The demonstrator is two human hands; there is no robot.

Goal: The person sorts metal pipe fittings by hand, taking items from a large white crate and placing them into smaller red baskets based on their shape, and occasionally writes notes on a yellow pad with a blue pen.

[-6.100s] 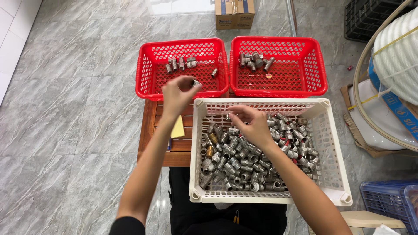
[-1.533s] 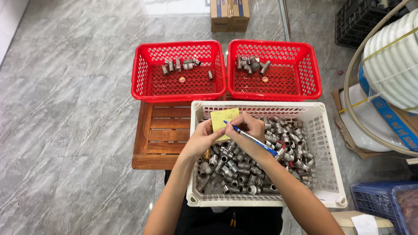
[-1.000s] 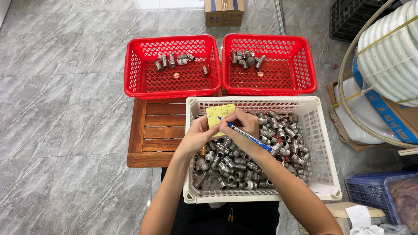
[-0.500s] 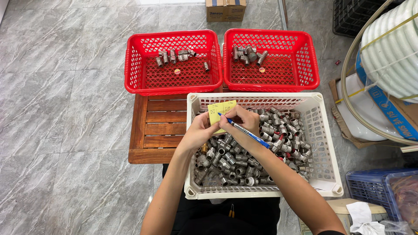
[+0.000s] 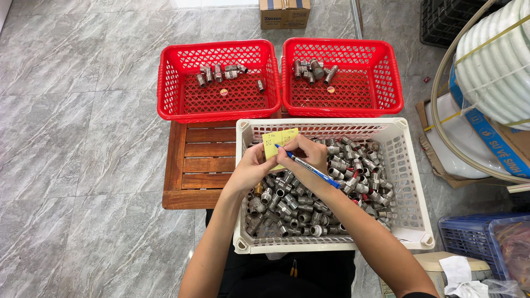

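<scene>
From the head camera I saw my left hand (image 5: 255, 168) curled around the lower left of a small yellow paper note (image 5: 280, 140), pinching it and holding it up above the white basket (image 5: 411, 182). My right hand (image 5: 309, 154) was closed on a blue pen (image 5: 309, 168), its tip touching the left part of the note, the barrel slanting down to the right over the wrist. Both hands sat close together, over the far left part of the basket, which was heaped with grey metal pipe fittings (image 5: 331, 193).

Beyond the white basket stood two red baskets side by side. The left red basket (image 5: 165, 88) held a few fittings along its far side and a small round piece in the middle; the right red basket (image 5: 386, 72) held a small cluster in its far left corner. A low wooden slatted desk (image 5: 199, 165) carried the baskets, on a grey marble floor (image 5: 83, 138). A coil of white hose (image 5: 491, 60) was at the right.
</scene>
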